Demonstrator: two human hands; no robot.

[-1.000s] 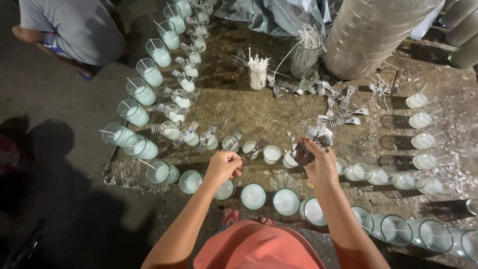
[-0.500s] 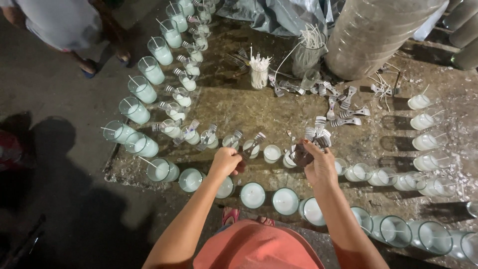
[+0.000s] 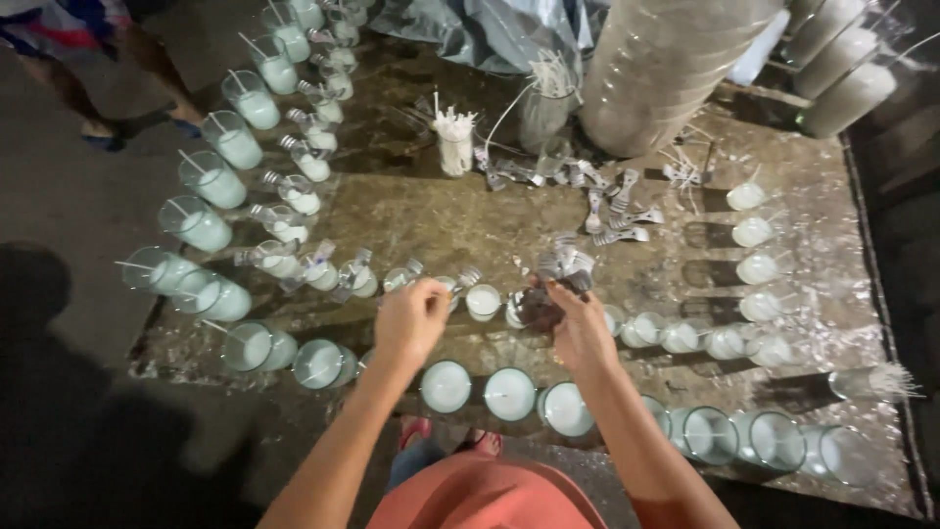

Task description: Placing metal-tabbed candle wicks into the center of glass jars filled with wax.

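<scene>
My left hand point(image 3: 411, 318) is closed, its fingertips pinching a metal clip point(image 3: 464, 280) that lies across a small wax-filled glass in the inner row. My right hand point(image 3: 580, 331) holds a dark bunch of metal clips point(image 3: 539, 310) just above that row, next to another small glass point(image 3: 483, 302). A heap of shiny clips point(image 3: 566, 261) lies right behind my right hand. Large glasses of white wax point(image 3: 446, 385) stand in a row below both hands. My orange-clad knee fills the bottom edge.
Wax-filled glasses with wicks curve away up the left point(image 3: 206, 227) and along the right point(image 3: 754, 231). A cup of white wicks point(image 3: 453, 143), loose clips point(image 3: 609, 210) and a big cylinder point(image 3: 676, 69) stand at the back. Another person's legs point(image 3: 83, 69) are top left.
The view has swung so everything sits further left. My left hand reached forward to the clip on the small glass. The person at top left has moved away.
</scene>
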